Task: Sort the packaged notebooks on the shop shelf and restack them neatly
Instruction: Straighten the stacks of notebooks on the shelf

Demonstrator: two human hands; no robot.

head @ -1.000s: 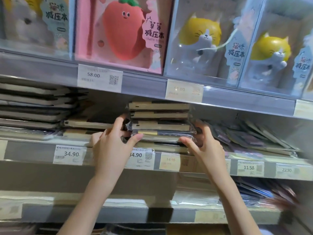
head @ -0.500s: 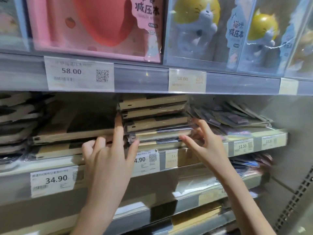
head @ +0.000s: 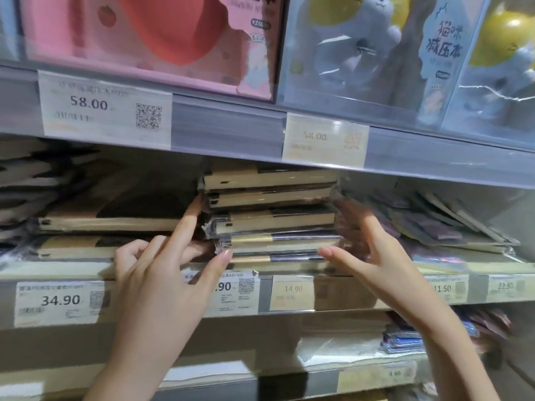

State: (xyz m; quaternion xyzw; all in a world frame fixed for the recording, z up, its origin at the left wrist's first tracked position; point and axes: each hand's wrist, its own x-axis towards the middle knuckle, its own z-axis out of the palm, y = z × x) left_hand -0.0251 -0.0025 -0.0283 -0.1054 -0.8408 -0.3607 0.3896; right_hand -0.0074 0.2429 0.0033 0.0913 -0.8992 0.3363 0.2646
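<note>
A stack of several plastic-wrapped notebooks (head: 275,215) sits in the middle of the shop shelf (head: 341,293), spines facing me. My left hand (head: 168,273) presses against the stack's left side, index finger straight up along the wrappers and thumb at the lower front corner; the other fingers are curled. My right hand (head: 370,253) is at the stack's right side, thumb stretched toward the lower front edge and fingers spread against the wrapped ends. Two wider wrapped notebooks (head: 110,221) lie stacked just left of it.
Dark-edged books (head: 20,198) are piled at far left. Thin packets (head: 451,224) lie fanned out on the right. Boxed strawberry (head: 150,33) and cat (head: 362,53) notebooks stand on the shelf above. Price tags line the shelf rails, and more packets (head: 405,340) lie on the lower shelf.
The view has moved closer and slightly left. Both hands stay at the sides of the middle stack; my left index finger has stretched upward along its left edge.
</note>
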